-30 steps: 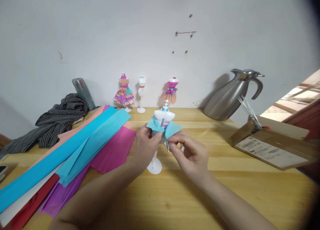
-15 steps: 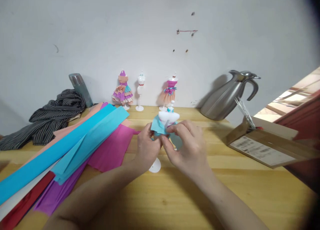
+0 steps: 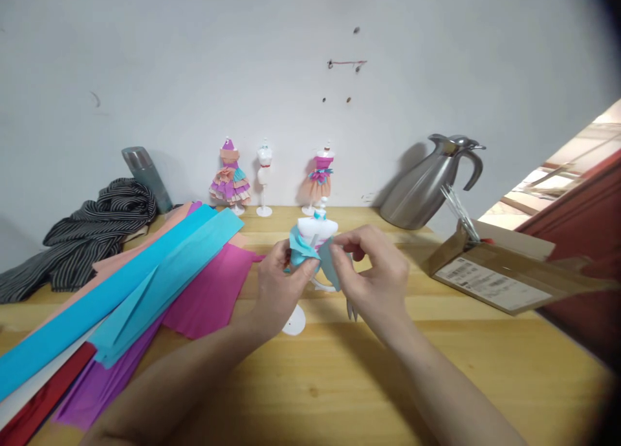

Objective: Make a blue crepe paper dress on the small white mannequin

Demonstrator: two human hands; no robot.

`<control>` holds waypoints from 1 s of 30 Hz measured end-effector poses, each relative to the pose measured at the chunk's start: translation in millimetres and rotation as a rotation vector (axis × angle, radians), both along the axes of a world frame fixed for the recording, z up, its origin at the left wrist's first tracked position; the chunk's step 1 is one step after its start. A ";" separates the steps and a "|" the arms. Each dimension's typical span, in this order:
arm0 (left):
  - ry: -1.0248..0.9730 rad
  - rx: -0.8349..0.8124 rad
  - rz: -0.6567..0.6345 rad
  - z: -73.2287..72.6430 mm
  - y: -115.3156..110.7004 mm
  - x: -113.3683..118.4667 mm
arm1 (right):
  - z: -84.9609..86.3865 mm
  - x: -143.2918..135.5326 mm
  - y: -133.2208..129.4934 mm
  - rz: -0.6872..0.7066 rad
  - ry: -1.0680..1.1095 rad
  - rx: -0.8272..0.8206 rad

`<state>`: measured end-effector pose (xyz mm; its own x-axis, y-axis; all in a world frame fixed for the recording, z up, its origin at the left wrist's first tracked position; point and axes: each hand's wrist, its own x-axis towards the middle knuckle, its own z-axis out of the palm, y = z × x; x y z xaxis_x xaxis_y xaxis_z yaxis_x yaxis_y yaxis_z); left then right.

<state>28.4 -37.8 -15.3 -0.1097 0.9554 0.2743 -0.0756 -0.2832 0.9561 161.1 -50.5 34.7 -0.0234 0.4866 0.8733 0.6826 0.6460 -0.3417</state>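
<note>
The person's two hands meet at a small white mannequin (image 3: 317, 227), which stands near the middle of the wooden table (image 3: 339, 381), a little tilted, above a flat round base (image 3: 294, 320). Its surface is smooth and hard, with a knobbed neck. Around its chest goes light blue paper (image 3: 301, 245), thin, matte and softly folded, with pointed corners.

The left hand (image 3: 285, 283) is clamped on this paper at the waist, the thumb pressing in front; its fingers behind are partly hidden. The right hand (image 3: 373, 268) has thumb and forefinger together, pinching the edge of the paper on the other side. Below this hand, two grey pointed tips (image 3: 352, 309) show.

On the person's left lie long flat strips, one bright blue (image 3: 111, 291), beside a square-looking magenta sheet (image 3: 213, 291) with fine crinkles, and a crumpled striped cloth (image 3: 97, 223). By the wall (image 3: 218, 58) stand a ruffled paper dress (image 3: 229, 184) on its stand and a brushed steel jug (image 3: 420, 187), rounded and wide at its bottom. Nearer is an open cardboard box (image 3: 499, 271) with a white printed label
</note>
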 end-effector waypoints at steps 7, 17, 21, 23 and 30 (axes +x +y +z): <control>0.029 -0.006 0.025 0.8 2.4 -2.8 | 3.8 50.6 19.7 0.097 0.171 -0.551; -0.012 -0.013 0.036 2.3 5.2 -6.7 | -14.5 37.2 40.6 0.623 0.626 -0.963; -0.031 -0.029 0.028 4.0 7.7 -8.0 | -14.1 27.7 34.3 0.605 0.729 -0.818; -0.041 -0.040 0.027 5.7 8.2 -7.7 | -14.7 24.2 30.4 0.620 0.709 -0.774; -0.080 -0.035 0.006 10.4 6.6 -4.6 | -20.7 6.5 15.6 0.592 0.379 -0.589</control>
<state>23.9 -31.2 -4.9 -0.1361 0.9634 0.2308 -0.1502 -0.2503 0.9565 167.6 -34.9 14.0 -0.1734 0.8554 0.4880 0.0705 0.5051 -0.8602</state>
